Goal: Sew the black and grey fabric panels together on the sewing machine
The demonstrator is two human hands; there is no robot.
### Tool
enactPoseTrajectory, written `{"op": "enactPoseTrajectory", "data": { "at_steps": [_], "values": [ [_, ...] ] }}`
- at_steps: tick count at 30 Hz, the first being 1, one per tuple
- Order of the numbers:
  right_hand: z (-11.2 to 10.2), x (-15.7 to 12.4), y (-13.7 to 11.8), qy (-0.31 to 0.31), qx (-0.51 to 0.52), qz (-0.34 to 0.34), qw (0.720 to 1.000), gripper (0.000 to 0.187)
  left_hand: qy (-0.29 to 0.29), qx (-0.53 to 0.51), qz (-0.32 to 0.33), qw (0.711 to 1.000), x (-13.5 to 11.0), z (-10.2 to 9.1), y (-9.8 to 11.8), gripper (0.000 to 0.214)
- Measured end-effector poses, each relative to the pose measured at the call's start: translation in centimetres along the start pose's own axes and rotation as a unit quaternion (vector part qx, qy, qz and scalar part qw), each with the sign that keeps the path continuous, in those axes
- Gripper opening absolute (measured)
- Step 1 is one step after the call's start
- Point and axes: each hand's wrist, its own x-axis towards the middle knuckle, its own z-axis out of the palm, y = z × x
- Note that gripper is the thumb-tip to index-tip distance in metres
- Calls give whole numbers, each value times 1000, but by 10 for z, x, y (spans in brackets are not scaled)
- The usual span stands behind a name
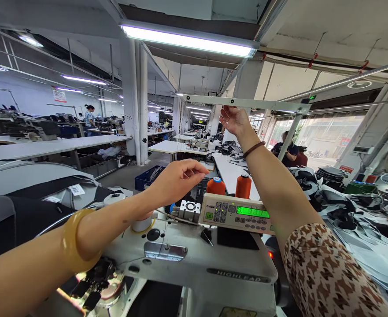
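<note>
The thread-guide bar (246, 104) runs level above the sewing machine (194, 259), its long axis crossing from left to right on a slanted post (291, 134). Our right hand (234, 121) is raised to it, fingertips against its underside towards the left end. We cannot tell whether they pinch anything there.

A fine thread (182, 132) seems to drop from the bar's left tip, too thin to follow surely. Our left hand (175, 178) sits lower and nearer to us, just left of that line. Its thumb and fingertips are pressed together as if nipping something slight. So the bar lies up and to the right of the left hand, and the right hand is the one on it.

Below the left hand stand two orange thread cones (243, 186) behind the lit control panel (236, 212), with a white spool (142, 223) under the left wrist. An amber bangle (73, 240) circles the left forearm, and a dark cord bracelet (253, 149) the right wrist.

Farther off, a co-worker (89, 115) stands at the long tables (48, 147).
</note>
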Motion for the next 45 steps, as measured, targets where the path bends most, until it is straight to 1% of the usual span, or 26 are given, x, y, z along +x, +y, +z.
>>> {"op": "enactPoseTrajectory", "data": {
  "at_steps": [7,12,14,18,23,25,27,29,31,35,38,41,45],
  "values": [
    [3,-2,-1,20,32,6,999,6,1,-2,-3,1000,0,-1,-1,21],
    [2,-1,0,2,8,-6,1000,7,2,1,-4,1000,0,-1,-2,22],
    [1,0,0,7,22,-3,1000,5,1,5,-6,1000,0,-1,-1,21],
    [-2,3,1,3,35,-11,999,6,1,12,-5,1000,0,-1,0,21],
    [-5,4,2,-18,18,-23,999,9,4,41,3,999,10,-3,1,23],
    [-5,3,1,-19,23,-26,999,9,19,82,27,996,22,-5,4,22],
    [-5,0,0,-21,29,-28,999,10,41,147,63,986,40,-8,7,21],
    [-5,-4,-1,-24,38,-23,999,11,66,214,99,969,63,-11,11,22],
    [-5,-6,-2,-33,46,-16,998,11,97,255,128,954,90,-12,15,23],
    [-7,-3,0,-46,44,-34,997,12,163,257,152,940,144,-9,28,27],
    [-7,3,3,-37,21,-54,998,14,190,256,160,934,173,-1,38,32],
    [-7,7,5,-28,14,-54,998,16,201,266,163,929,191,7,43,35],
    [-7,7,5,-29,30,-47,998,17,224,272,167,921,204,12,42,29]
  ]
}}
